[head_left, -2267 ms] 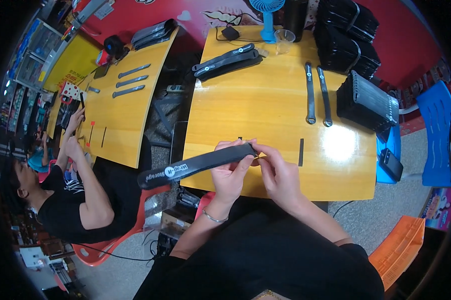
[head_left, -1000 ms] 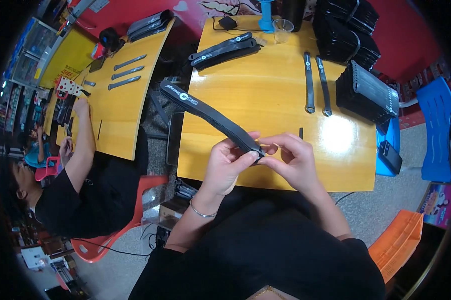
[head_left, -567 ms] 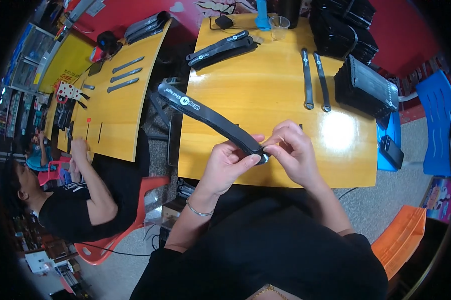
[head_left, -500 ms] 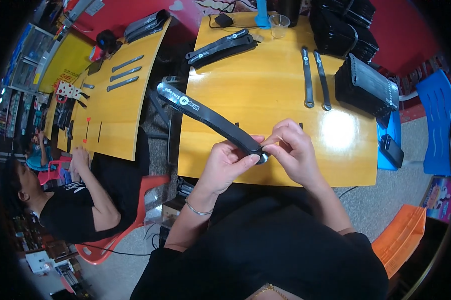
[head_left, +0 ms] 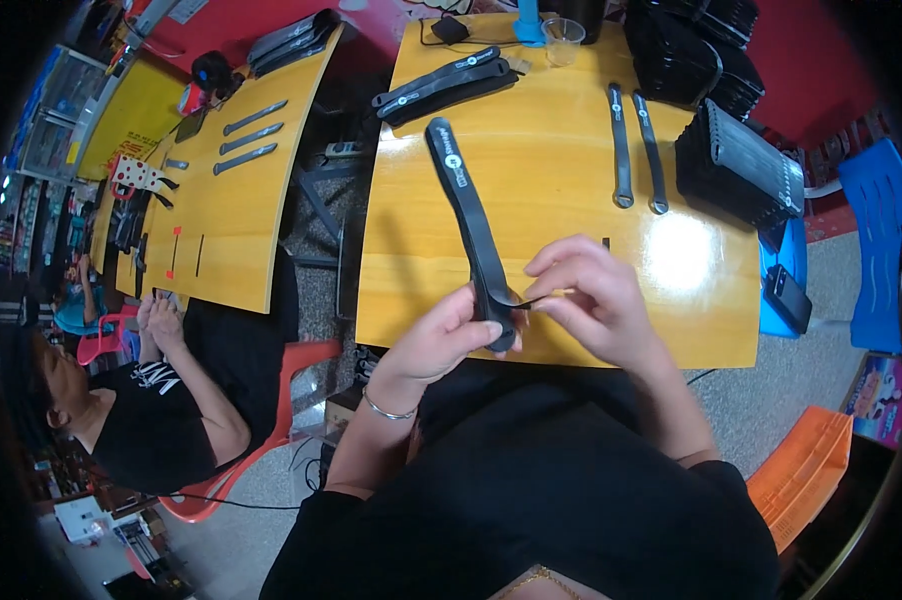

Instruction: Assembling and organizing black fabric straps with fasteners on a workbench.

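My left hand (head_left: 436,338) is closed around the lower end of a small stack of black straps (head_left: 479,235) with pale printing. The stack stands up at a slant over the near part of the yellow table (head_left: 561,170). Between thumb and fingers, my right hand (head_left: 599,300) pinches the end of the top strap, which bends away from the others. Two single straps with metal-looking ends, a left one (head_left: 621,150) and a right one (head_left: 651,155), lie side by side beyond my right hand. A pile of similar straps (head_left: 441,88) rests at the far left of the table.
Bundled black straps (head_left: 736,160) are stacked at the right edge, with more black bundles (head_left: 676,60) behind. A clear plastic cup (head_left: 563,45) stands at the back. To the left, a co-worker (head_left: 161,410) sits at another yellow table (head_left: 241,210). An orange crate (head_left: 801,480) is at lower right.
The held straps have swung from leaning left to nearly upright. My right hand has drawn the top strap's end away to the right, opening a gap from the stack.
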Demonstrator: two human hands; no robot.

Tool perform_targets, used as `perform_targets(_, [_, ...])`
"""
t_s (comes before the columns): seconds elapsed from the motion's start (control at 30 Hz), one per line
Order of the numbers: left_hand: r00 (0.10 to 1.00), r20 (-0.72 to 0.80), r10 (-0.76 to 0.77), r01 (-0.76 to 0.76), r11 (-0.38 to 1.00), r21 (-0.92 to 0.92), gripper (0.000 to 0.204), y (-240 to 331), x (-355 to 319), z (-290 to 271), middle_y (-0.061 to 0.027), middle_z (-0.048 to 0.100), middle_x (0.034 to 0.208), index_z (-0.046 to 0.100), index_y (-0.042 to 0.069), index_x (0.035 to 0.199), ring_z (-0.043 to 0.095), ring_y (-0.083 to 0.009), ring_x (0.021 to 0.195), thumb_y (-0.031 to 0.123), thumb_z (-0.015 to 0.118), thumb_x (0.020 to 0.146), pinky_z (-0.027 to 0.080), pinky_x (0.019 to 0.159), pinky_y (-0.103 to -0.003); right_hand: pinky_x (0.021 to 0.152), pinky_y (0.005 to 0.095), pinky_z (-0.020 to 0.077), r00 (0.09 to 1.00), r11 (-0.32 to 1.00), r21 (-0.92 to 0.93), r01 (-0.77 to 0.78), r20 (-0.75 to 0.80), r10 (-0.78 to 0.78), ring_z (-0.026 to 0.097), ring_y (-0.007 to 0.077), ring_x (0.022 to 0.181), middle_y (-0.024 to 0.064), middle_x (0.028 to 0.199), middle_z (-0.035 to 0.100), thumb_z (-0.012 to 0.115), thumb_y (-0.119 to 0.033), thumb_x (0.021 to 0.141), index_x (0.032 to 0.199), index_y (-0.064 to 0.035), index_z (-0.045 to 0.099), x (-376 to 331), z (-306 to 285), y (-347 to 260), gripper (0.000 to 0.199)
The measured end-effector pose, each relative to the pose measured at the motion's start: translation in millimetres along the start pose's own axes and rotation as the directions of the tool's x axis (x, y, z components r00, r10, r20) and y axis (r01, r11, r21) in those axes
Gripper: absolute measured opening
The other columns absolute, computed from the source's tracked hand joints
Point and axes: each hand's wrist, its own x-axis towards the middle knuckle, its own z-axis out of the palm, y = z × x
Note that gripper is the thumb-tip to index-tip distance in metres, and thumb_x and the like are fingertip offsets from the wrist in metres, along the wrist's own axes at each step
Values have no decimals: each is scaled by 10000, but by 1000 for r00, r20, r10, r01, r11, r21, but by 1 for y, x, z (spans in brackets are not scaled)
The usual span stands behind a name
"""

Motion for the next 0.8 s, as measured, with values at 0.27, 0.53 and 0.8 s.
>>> perform_targets(0.27, [955,-295,-11,40,995,94,286,-4,15,24,-31,540,881,407,21,1223,477,-74,688,150,360,972,388,585,-181,618,234,484,986,993,-75,-94,-146,82,615,170,733,106,1021,623,651,62,719,948,-34,707,-16,24,1,254])
perform_targets(0.53, [983,73,-168,152,971,186,187,10,4,5,18,410,719,429,43,998,371,-51,610,209,344,1006,305,523,-178,733,264,506,948,935,203,-292,-65,311,650,175,828,109,878,686,567,51,816,911,11,687,-11,-2,5,158])
perform_targets(0.8, [911,11,-413,393,875,282,164,22,-55,-51,19,482,742,517,2,1009,427,-38,635,140,447,955,372,564,-166,778,236,476,885,918,203,-340,-261,385,634,140,829,93,868,686,533,13,868,899,26,671,-13,-64,-7,143])
